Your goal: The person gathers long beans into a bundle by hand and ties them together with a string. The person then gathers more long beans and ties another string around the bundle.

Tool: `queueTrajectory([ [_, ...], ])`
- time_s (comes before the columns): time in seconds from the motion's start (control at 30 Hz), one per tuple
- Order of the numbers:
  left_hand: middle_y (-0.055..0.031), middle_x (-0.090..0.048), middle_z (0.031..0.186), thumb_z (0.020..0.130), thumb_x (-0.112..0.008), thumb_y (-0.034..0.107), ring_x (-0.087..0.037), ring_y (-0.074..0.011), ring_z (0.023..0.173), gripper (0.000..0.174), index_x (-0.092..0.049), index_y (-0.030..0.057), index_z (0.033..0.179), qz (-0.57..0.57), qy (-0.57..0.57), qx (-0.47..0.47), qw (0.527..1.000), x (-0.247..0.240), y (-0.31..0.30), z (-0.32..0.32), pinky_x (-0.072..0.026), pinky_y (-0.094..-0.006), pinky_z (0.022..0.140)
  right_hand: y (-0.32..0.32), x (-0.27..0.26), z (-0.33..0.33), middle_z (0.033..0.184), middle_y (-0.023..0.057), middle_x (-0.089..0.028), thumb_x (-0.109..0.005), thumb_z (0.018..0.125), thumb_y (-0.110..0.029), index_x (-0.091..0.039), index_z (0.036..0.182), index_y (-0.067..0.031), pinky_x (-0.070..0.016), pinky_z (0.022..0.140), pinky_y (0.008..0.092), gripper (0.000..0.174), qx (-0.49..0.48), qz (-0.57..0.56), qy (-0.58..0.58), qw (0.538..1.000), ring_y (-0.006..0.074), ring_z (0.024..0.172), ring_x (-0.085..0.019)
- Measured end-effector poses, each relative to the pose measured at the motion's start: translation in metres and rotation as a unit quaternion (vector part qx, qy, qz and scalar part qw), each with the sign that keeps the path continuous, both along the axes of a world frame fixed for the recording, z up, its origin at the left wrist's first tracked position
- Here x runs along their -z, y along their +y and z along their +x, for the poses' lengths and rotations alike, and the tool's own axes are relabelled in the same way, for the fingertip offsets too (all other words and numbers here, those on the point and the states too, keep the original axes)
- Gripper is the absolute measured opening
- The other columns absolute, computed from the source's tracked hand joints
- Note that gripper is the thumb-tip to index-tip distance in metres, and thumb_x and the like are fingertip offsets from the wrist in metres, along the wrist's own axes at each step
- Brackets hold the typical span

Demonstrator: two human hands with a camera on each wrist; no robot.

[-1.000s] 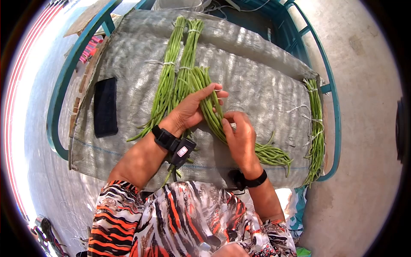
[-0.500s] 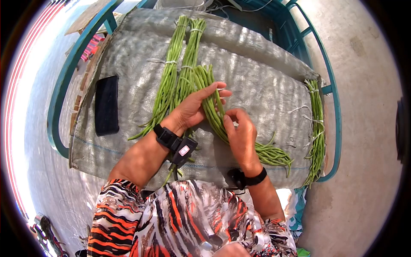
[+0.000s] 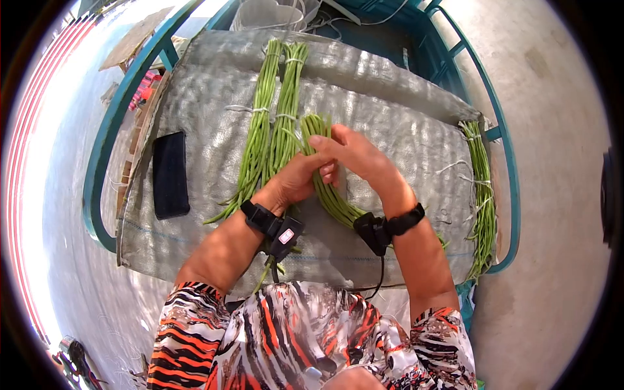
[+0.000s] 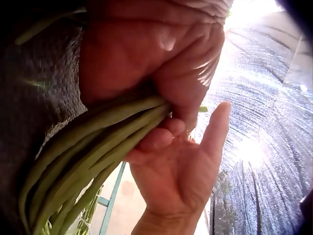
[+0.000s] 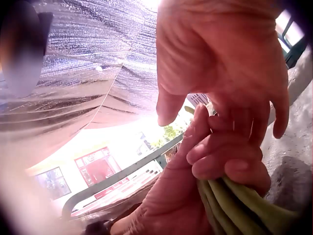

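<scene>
My left hand (image 3: 294,181) grips a loose bunch of long green beans (image 3: 335,203) near its upper end, fingers curled round the stems in the right wrist view. Over it comes my right hand (image 3: 364,159), its fingers fairly straight and overlapping the left fingers and bean tops. In the left wrist view the right thumb (image 4: 217,129) stands out straight, away from the beans (image 4: 93,152). To the left lie two bean bundles bound with white ties, an outer bundle (image 3: 257,146) and an inner bundle (image 3: 285,140), the latter partly hidden by the left hand.
Everything lies on a grey woven sheet (image 3: 403,156) over a cart with teal rails (image 3: 507,175). A black phone (image 3: 171,175) is at the left. Another tied bean bundle (image 3: 480,201) lies along the right edge. A white bucket (image 3: 266,14) stands behind.
My right hand has moved up and left from the lower part of the bunch to its top, over the left hand. The left hand keeps its grip.
</scene>
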State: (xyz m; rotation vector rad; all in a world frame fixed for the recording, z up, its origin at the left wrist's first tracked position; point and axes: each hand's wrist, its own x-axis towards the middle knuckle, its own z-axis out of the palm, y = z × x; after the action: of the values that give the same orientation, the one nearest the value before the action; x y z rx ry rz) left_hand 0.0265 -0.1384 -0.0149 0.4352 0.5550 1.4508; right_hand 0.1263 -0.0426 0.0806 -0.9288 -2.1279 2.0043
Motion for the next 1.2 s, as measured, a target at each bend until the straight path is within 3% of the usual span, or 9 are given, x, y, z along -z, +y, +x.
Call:
queueTrajectory([
  [0.07,0.0031,-0.042,0.062,0.091,-0.063,0.03,-0.047,-0.0121,0.061,0.029,-0.049,0.0129,0.073,0.029,0.041,0.011,0.999,-0.014,-0.004,0.004,-0.0424,-0.0297,0.064,0.015,-0.01,-0.013,0.084,0.0111,-0.063,-0.071,0.084,-0.03,-0.054,0.116,0.0045,-0.0502,0.048,0.0287,0.05,-0.122,-0.082,-0.111,0.983,0.0146,0.058,-0.061],
  [0.23,-0.0019,-0.049,0.062,0.087,-0.065,0.021,-0.05,-0.0155,0.058,0.018,-0.056,0.0062,0.085,0.041,0.028,0.086,0.995,-0.016,-0.005,-0.002,-0.0463,-0.0312,0.061,0.019,0.001,-0.026,0.086,0.0071,-0.064,-0.073,0.081,-0.023,-0.055,0.115,-0.0039,-0.0544,0.071,0.0353,0.043,-0.14,-0.18,0.016,0.974,0.022,0.09,-0.065],
  [0.33,-0.007,-0.057,0.068,0.085,-0.067,0.018,-0.056,-0.0178,0.061,0.022,-0.058,0.0025,0.097,0.039,0.022,0.107,0.993,-0.024,-0.01,0.0,-0.0494,-0.0325,0.062,0.012,-0.001,-0.018,0.084,0.0075,-0.063,-0.071,0.083,-0.024,-0.056,0.107,-0.0039,-0.0551,0.068,0.0357,0.034,-0.12,-0.259,0.067,0.956,0.0234,0.089,-0.065],
  [0.37,-0.0082,-0.058,0.071,0.085,-0.067,0.018,-0.058,-0.0187,0.063,0.024,-0.057,0.0027,0.101,0.043,0.027,0.096,0.994,-0.03,-0.013,0.0,-0.0504,-0.0332,0.062,0.013,-0.003,-0.014,0.083,0.008,-0.062,-0.068,0.086,-0.029,-0.055,0.09,-0.0052,-0.0556,0.064,0.0354,0.028,-0.123,-0.249,0.053,0.959,0.0233,0.084,-0.066],
  [0.53,-0.009,-0.062,0.086,0.089,-0.064,0.023,-0.064,-0.0218,0.072,0.031,-0.051,0.0081,0.113,-0.036,0.0,0.064,0.997,-0.022,-0.003,0.007,-0.0539,-0.0351,0.066,0.021,0.003,0.0,0.077,0.0082,-0.06,-0.062,0.09,-0.039,-0.05,0.079,-0.0088,-0.0516,0.049,0.0301,0.034,0.012,-0.206,0.046,0.977,0.0216,0.08,-0.065],
  [0.73,0.0032,-0.044,0.072,0.094,-0.059,0.034,-0.047,-0.0114,0.06,0.023,-0.049,0.0134,0.092,-0.03,0.114,0.03,0.993,-0.02,0.001,0.015,-0.0444,-0.0294,0.058,0.009,0.02,-0.009,0.066,-0.0004,-0.049,-0.065,0.09,-0.035,-0.052,0.078,-0.0087,-0.0518,0.058,0.0316,0.031,0.123,-0.141,0.112,0.976,0.0206,0.084,-0.065],
  [1.0,0.0025,-0.045,0.069,0.097,-0.052,0.029,-0.047,-0.0113,0.056,0.02,-0.051,0.0105,0.089,-0.088,0.137,0.034,0.986,-0.033,0.004,0.023,-0.048,-0.0304,0.056,0.025,0.035,0.01,0.097,0.0113,-0.061,-0.065,0.088,-0.039,-0.056,0.099,-0.0042,-0.0511,0.064,0.0324,0.038,0.113,-0.206,0.052,0.971,0.0182,0.081,-0.059],
  [1.13,0.0023,-0.043,0.066,0.097,-0.052,0.027,-0.045,-0.0114,0.054,0.022,-0.048,0.0109,0.083,-0.099,0.174,0.01,0.98,-0.043,0.009,0.024,-0.0469,-0.0303,0.055,0.029,0.021,0.066,0.109,0.0107,-0.059,-0.068,0.086,-0.04,-0.052,0.122,-0.0009,-0.0493,0.078,0.0362,0.056,0.112,-0.023,0.126,0.985,0.0189,0.093,-0.058],
  [1.2,0.0024,-0.043,0.066,0.097,-0.052,0.026,-0.046,-0.0112,0.054,0.023,-0.047,0.011,0.081,-0.118,0.18,0.005,0.976,-0.044,0.011,0.026,-0.0466,-0.03,0.055,0.047,0.01,0.117,0.114,0.014,-0.06,-0.068,0.084,-0.035,-0.057,0.118,-0.0036,-0.0483,0.084,0.0361,0.047,0.08,0.196,0.003,0.977,0.0251,0.1,-0.059],
])
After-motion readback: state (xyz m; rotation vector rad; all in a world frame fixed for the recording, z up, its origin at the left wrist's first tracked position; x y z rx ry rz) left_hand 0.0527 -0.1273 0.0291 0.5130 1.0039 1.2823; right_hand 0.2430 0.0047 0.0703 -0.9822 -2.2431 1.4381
